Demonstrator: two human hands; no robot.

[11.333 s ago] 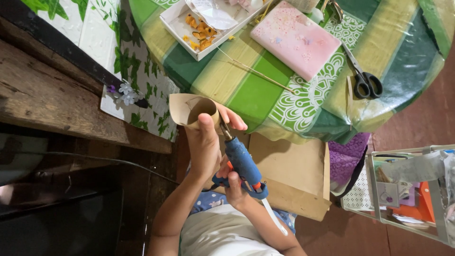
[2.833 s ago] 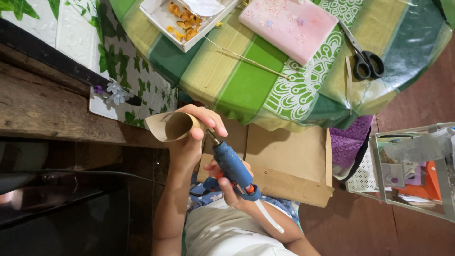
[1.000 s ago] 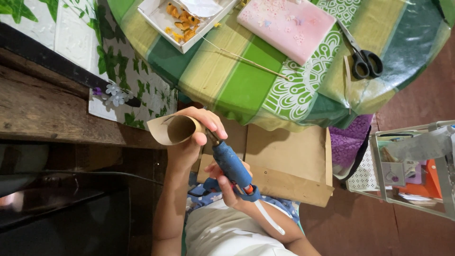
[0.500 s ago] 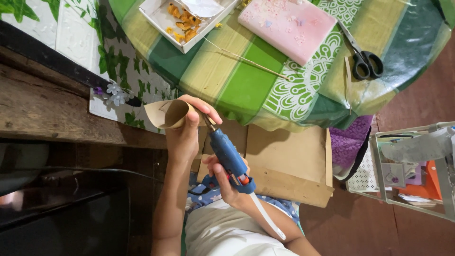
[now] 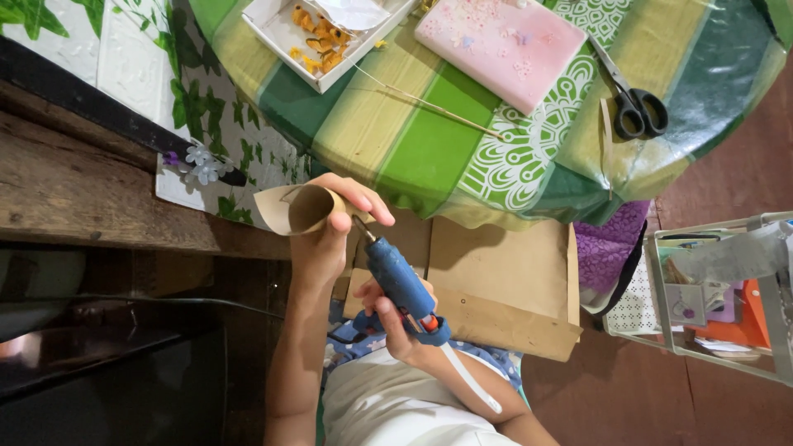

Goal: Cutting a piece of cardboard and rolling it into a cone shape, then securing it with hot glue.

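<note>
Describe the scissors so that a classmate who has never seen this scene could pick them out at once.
Start at the round table with the green and yellow striped cloth. Go to its edge beside the flat pink slab, on the side away from the white tray of orange bits. The scissors lie there: black loop handles, metal blades, the only dark tool on the cloth.
</note>
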